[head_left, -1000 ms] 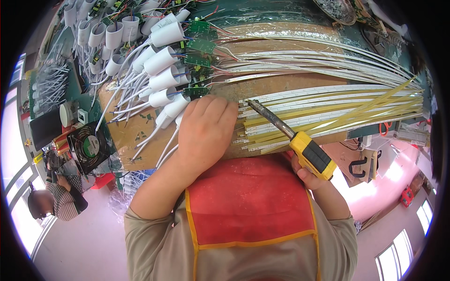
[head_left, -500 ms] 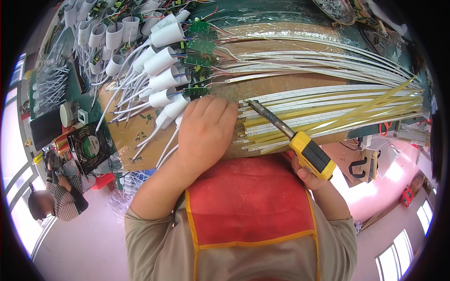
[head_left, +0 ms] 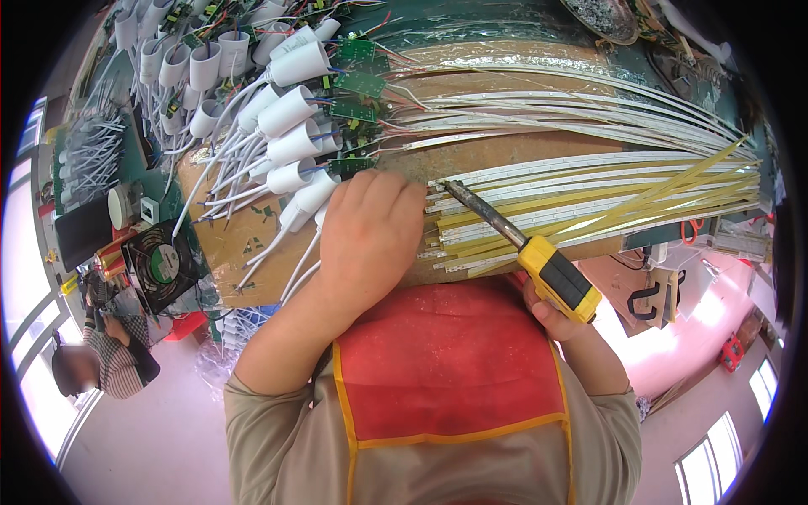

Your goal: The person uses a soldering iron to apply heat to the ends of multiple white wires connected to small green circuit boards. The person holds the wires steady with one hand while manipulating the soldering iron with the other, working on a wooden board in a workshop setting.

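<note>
My right hand (head_left: 551, 316) grips the yellow-and-black handle of a soldering iron (head_left: 566, 284). The iron's dark tip rests at or just above the left ends of the narrow white and yellow LED strips (head_left: 539, 174). Beside those ends my left hand (head_left: 370, 240) is closed, knuckles up. Its fingertips, and whatever they pinch, are hidden behind the hand. Just left and beyond it lie several white plastic tube housings (head_left: 290, 145) with white cords. Green circuit boards (head_left: 358, 82) stick out of them, with thin wires running to a farther bundle of strips (head_left: 572, 109).
More white housings (head_left: 204, 66) crowd the far left. A black fan (head_left: 160, 263) stands at the bench's left edge. Brown cardboard (head_left: 227, 273) covers the work area. Red-handled scissors (head_left: 692, 229) lie at right. Another person (head_left: 118, 358) is at lower left.
The soldering iron and my right hand have shifted very slightly left. My left hand has barely moved and stays closed at the strip ends.
</note>
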`<state>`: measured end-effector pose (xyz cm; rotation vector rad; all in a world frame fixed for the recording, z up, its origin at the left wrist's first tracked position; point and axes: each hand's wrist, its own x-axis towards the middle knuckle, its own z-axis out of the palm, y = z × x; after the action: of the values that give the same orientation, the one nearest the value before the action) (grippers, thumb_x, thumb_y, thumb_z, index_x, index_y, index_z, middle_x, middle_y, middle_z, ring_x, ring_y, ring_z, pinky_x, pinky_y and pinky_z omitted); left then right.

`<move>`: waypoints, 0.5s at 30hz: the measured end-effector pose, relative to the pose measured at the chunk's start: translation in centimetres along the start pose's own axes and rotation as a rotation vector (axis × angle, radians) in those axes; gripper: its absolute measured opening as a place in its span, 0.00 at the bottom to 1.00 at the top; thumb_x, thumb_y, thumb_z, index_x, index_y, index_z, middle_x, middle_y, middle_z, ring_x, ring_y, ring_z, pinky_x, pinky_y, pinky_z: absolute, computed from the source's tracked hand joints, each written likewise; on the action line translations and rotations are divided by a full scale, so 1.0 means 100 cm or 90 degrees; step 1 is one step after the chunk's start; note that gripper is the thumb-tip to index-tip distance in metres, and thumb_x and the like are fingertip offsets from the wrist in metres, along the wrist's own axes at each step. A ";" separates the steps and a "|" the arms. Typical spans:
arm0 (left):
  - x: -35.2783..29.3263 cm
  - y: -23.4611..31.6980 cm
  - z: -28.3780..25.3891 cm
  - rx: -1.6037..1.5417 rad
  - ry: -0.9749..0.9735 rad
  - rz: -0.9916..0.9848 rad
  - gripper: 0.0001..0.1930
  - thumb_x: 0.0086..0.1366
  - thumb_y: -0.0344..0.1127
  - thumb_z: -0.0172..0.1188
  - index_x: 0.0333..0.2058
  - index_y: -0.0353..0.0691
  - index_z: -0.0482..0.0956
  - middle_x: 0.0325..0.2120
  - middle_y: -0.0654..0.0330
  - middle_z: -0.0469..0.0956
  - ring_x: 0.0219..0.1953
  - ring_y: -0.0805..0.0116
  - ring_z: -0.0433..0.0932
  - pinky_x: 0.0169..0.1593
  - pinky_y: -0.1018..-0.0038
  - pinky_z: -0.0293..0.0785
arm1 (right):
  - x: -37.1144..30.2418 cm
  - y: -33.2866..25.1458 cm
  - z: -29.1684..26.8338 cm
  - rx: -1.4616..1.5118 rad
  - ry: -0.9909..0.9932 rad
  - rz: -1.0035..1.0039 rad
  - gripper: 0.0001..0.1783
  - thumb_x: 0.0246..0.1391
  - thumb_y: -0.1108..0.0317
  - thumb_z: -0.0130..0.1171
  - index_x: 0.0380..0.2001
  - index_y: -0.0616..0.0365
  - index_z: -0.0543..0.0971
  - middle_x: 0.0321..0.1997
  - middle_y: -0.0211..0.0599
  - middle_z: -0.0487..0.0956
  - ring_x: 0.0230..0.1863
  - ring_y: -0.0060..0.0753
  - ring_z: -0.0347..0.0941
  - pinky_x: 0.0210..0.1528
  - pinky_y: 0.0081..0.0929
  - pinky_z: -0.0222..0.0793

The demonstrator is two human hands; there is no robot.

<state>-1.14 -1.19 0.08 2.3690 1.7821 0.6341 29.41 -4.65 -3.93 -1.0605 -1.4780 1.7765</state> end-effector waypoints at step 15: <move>0.003 0.001 0.005 -0.039 0.029 -0.017 0.11 0.49 0.25 0.60 0.34 0.40 0.79 0.30 0.58 0.76 0.34 0.57 0.75 0.39 0.64 0.72 | 0.001 -0.003 0.001 -0.024 0.008 -0.008 0.12 0.50 0.64 0.65 0.30 0.59 0.75 0.25 0.36 0.75 0.25 0.38 0.70 0.30 0.31 0.66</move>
<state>-0.80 -0.87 -0.29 2.3049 1.7818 0.7343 29.21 -4.55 -3.67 -1.0756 -1.5124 1.7368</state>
